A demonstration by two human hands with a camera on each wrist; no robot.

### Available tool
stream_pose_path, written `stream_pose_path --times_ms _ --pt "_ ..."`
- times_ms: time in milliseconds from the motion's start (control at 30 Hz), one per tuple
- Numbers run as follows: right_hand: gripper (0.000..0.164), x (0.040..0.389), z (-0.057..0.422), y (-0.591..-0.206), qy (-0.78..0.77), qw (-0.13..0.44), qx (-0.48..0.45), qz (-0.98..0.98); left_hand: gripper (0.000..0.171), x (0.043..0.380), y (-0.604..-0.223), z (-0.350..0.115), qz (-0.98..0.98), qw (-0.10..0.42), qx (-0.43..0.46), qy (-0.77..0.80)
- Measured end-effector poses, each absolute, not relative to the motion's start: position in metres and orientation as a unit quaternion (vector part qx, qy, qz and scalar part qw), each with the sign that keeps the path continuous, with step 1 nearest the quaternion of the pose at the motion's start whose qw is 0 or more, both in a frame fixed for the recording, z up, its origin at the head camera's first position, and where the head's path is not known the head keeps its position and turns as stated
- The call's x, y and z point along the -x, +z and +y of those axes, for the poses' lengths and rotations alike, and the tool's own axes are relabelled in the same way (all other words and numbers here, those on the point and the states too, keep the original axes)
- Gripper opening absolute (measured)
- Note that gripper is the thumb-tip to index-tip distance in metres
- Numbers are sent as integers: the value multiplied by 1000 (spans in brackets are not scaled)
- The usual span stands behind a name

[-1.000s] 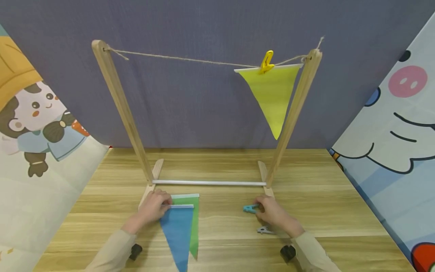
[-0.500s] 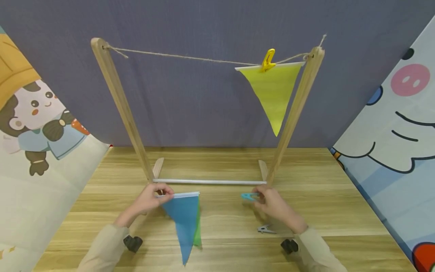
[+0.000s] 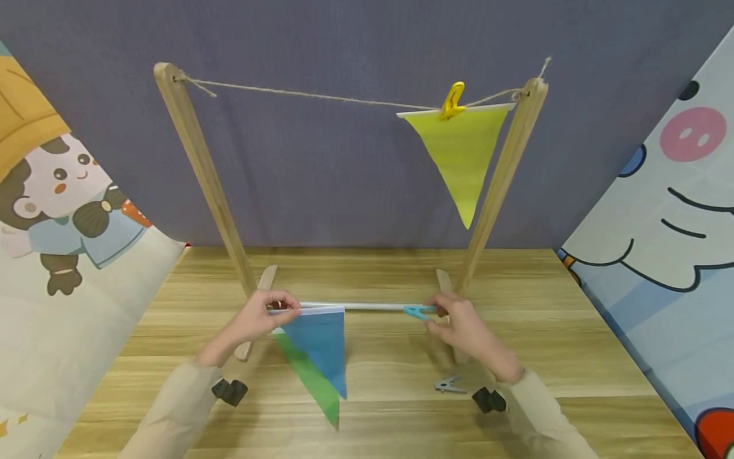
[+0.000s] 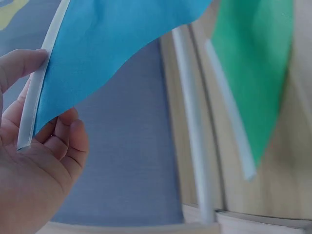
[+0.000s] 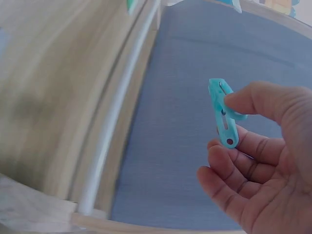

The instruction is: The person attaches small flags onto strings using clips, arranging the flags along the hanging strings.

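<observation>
My left hand pinches the blue flag by its white edge, there it is! From the head, the green flag overlaps beneath it, yet the left wrist view shows a gap between them. And my right hand has the turquoise clip between thumb and fingers; only the right wrist view reveals its round hole. The grey clip lies nearer me than those fingers.

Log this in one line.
left hand: pinches blue pennant; right hand: pinches teal clothespin; green pennant, gray clothespin: on table; yellow pennant: on string
</observation>
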State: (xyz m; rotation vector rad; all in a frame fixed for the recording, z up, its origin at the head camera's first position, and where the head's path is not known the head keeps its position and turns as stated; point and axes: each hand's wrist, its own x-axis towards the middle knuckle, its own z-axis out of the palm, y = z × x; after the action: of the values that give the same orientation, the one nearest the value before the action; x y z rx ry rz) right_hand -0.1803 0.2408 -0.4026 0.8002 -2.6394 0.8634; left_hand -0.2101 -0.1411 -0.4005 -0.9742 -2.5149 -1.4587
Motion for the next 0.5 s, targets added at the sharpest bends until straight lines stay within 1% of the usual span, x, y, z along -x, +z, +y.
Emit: stream_pose_path --times_ms 133,267,500 --pt "22 183 238 -392 295 152 -293 -897 12 218 -393 -137 -819 57 323 -471" --pt "22 185 234 -380 292 157 -298 -895 11 222 -380 -132 -814 72 333 -470" --pt "24 191 231 -361 291 173 -305 -890 7 228 -360 -122 -820 64 332 -462"
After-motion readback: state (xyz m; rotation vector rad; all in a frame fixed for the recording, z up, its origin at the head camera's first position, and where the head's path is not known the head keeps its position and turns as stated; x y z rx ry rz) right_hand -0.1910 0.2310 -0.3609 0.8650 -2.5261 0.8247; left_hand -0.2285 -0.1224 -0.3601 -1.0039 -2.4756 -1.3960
